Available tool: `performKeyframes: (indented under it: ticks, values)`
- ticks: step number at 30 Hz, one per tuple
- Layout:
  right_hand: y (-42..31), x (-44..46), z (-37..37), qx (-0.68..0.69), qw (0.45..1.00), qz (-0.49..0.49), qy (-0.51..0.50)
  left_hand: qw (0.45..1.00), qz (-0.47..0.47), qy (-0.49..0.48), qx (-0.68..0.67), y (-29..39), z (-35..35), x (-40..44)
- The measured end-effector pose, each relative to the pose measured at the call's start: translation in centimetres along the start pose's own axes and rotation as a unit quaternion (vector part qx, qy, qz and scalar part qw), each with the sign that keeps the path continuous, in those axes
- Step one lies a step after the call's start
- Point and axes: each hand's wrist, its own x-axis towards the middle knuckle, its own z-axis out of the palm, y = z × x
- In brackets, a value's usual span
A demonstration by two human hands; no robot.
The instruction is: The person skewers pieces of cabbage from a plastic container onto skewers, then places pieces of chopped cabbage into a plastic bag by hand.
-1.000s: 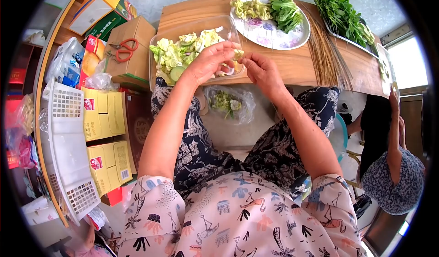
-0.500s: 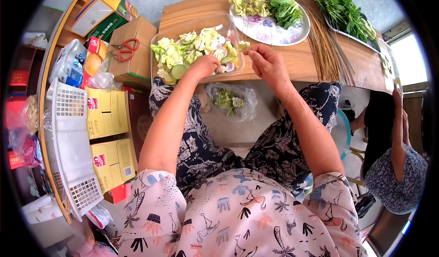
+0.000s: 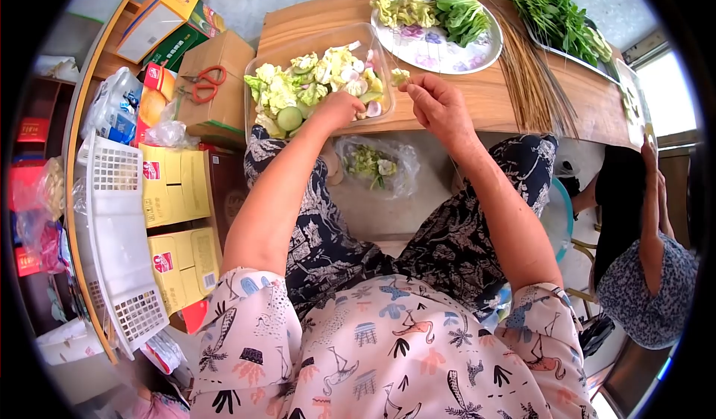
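A clear plastic tub [image 3: 251,111] holds torn lettuce or cabbage leaves [image 3: 277,85], cucumber slices [image 3: 290,117] and pale round slices. My left hand [image 3: 339,111] reaches in over its near side, fingers bent down among the pieces; what they grip is hidden. Just right of the tub, above the table edge, my right hand [image 3: 438,105] is closed in a pinch. A small pale-green leaf piece [image 3: 400,76] shows at its thumb and fingertip. I cannot tell whether a stick runs through it.
A floral oval plate [image 3: 418,52] bears leafy bundles. Thin bamboo skewers [image 3: 531,76] lie beside it, left of a tray of greens [image 3: 556,20]. Scissors [image 3: 205,85] rest on a cardboard box [image 3: 224,57]. Below hangs or lies a plastic bag [image 3: 403,169] with scraps. Another person's sleeve [image 3: 645,292] is at right.
My left hand has shifted slightly right and down within the tub. My right hand stays nearly in place with the leaf piece at its fingertips.
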Motion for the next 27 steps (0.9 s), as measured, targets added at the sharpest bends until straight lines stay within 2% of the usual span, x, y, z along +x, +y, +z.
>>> performKeyframes:
  ticks: [1, 2, 4, 5, 7, 10, 14, 17, 19, 20, 22, 23, 25, 26, 27]
  values:
    - [-0.1, 0.0, 0.0, 0.003, 1.000, -0.001, 0.001, 0.997, -0.048, 0.049, 0.018, 2.5, -1.6, -1.4]
    - [-0.1, -0.1, 0.1, 0.007, 1.000, -0.002, 0.002, 0.998, -0.048, 0.049, 0.017, 2.4, -1.3, -1.2]
    - [-0.1, -0.1, 0.1, 0.001, 1.000, 0.000, 0.001, 0.980, -0.069, 0.178, 0.062, 2.3, -1.2, -0.8]
    - [-0.1, 0.0, 0.1, -0.005, 1.000, 0.001, 0.000, 0.979, -0.071, 0.179, 0.061, 2.1, -1.2, -0.6]
    - [0.0, 0.1, 0.2, -0.005, 1.000, 0.002, -0.004, 0.993, -0.105, 0.045, -0.033, 2.5, -2.0, -0.5]
    - [0.2, 0.2, 0.4, -0.006, 1.000, 0.003, -0.007, 0.996, -0.092, 0.002, 0.005, 3.0, -1.6, -0.5]
    - [0.3, 0.3, 0.7, -0.035, 0.999, -0.001, -0.012, 0.996, -0.081, 0.029, 0.015, 2.2, 0.1, 0.6]
    - [0.2, 0.1, 0.6, -0.040, 0.999, 0.004, -0.007, 0.992, -0.108, 0.051, 0.031, 1.5, 1.0, 1.6]
    - [0.1, -0.1, 0.5, -0.040, 0.999, 0.006, -0.005, 0.994, -0.108, -0.012, 0.016, 2.0, -0.2, 1.1]
    - [0.1, -0.1, 0.4, -0.039, 0.999, 0.006, -0.005, 0.994, -0.108, -0.013, 0.017, 1.9, -0.3, 0.9]
    - [0.1, -0.1, 0.2, -0.043, 0.999, 0.007, -0.006, 0.993, -0.089, 0.076, 0.004, 1.5, -0.3, 0.5]
    - [0.1, -0.1, 0.1, -0.047, 0.999, 0.008, -0.008, 0.993, -0.088, 0.076, 0.005, 1.2, -0.5, 0.5]
    - [-0.1, -0.1, 0.1, -0.051, 0.999, 0.008, -0.009, 0.985, -0.110, 0.111, -0.076, 1.5, -1.3, 0.1]
    - [-0.1, -0.2, 0.1, -0.055, 0.998, 0.010, -0.011, 0.985, -0.109, 0.111, -0.074, 1.7, -1.7, 0.0]
    - [-0.1, -0.2, 0.1, -0.055, 0.998, 0.008, -0.010, 0.952, -0.137, 0.094, -0.257, 2.7, -3.0, -0.5]
